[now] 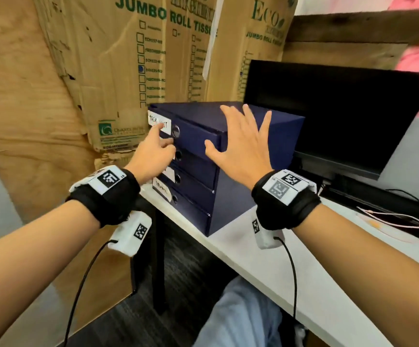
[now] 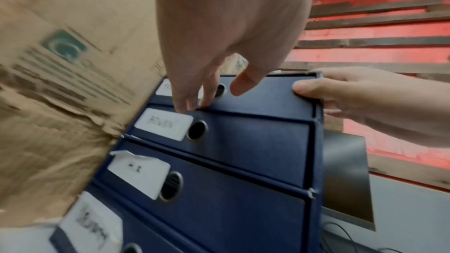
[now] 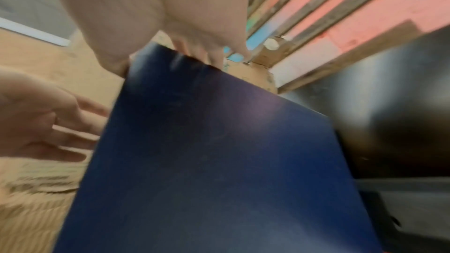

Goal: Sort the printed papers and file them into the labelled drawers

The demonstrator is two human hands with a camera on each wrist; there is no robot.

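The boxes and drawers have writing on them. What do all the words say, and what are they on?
"JUMBO ROLL TISSUE": cardboard box behind the drawer unit.
"ECO" and "JUMBO ROLL": second cardboard box.
"TASK LIST": top drawer label, partly covered by the left hand.
Second label, third label, bottom label: handwriting too blurred.
Checkbox codes on the cartons: too small.

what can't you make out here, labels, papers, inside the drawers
- Top drawer label: head view, left hand covers part of the writing.
- Lower labels: left wrist view, writing blurred.
- Drawer contents: all drawers shut in the drawer box.
- Printed papers: in no view.
- Right hand fingers: right wrist view, motion blur.
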